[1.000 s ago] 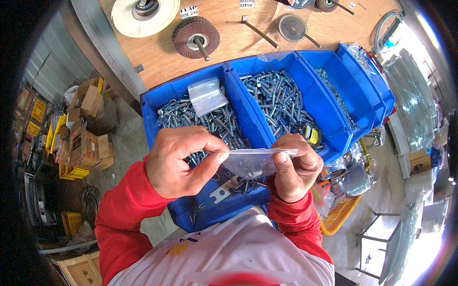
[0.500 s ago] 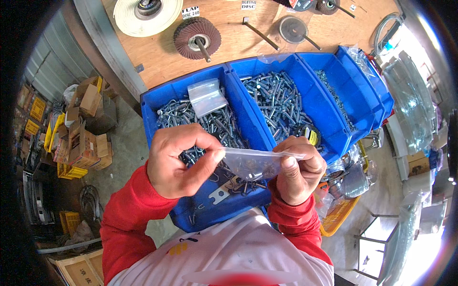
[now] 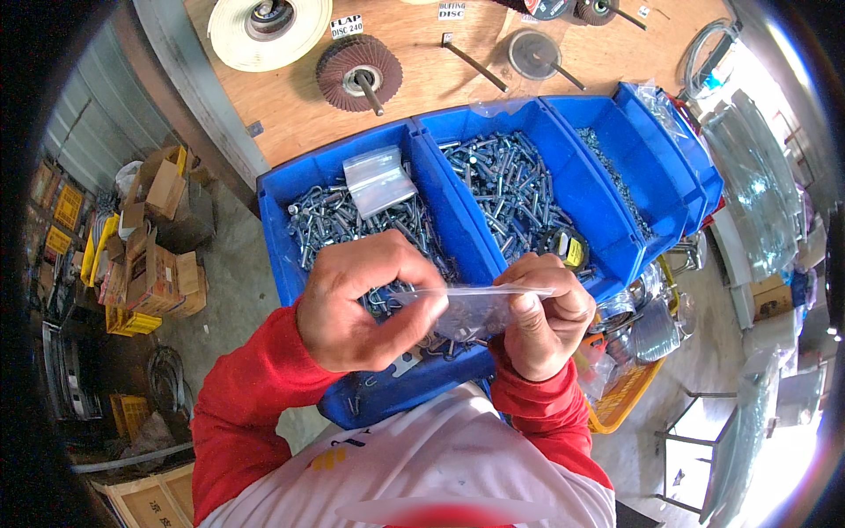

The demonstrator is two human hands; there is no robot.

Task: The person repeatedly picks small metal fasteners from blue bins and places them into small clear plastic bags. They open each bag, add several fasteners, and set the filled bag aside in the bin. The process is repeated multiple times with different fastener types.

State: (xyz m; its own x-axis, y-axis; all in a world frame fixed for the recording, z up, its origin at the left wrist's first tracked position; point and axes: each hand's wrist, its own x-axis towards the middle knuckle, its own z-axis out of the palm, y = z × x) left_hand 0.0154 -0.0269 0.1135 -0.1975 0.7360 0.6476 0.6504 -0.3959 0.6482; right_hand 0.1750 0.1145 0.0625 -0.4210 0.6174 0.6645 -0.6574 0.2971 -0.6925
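Note:
A clear plastic zip bag (image 3: 473, 310) is stretched between my two hands, above the front of the blue parts bins. My left hand (image 3: 365, 304) pinches its top edge between thumb and forefinger, some way in from the bag's left corner. At the other end of the same edge, my right hand (image 3: 546, 315) grips it with thumb and curled fingers. Through the film, small metal pieces show; I cannot tell whether they are inside the bag or behind it. Beneath is the left bin (image 3: 280, 255), full of metal bolts and hooks, with a stack of clear bags (image 3: 378, 180) on top.
More blue bins (image 3: 607, 242) stand to the right, one with bolts and a tape measure (image 3: 564, 248). Behind them a wooden board (image 3: 290, 123) carries abrasive discs on rods. Cardboard boxes (image 3: 150, 273) lie on the floor at left, an orange basket (image 3: 627, 400) at lower right.
My left hand has slid right along the bag's top edge, closer to my right hand. My right hand has barely moved.

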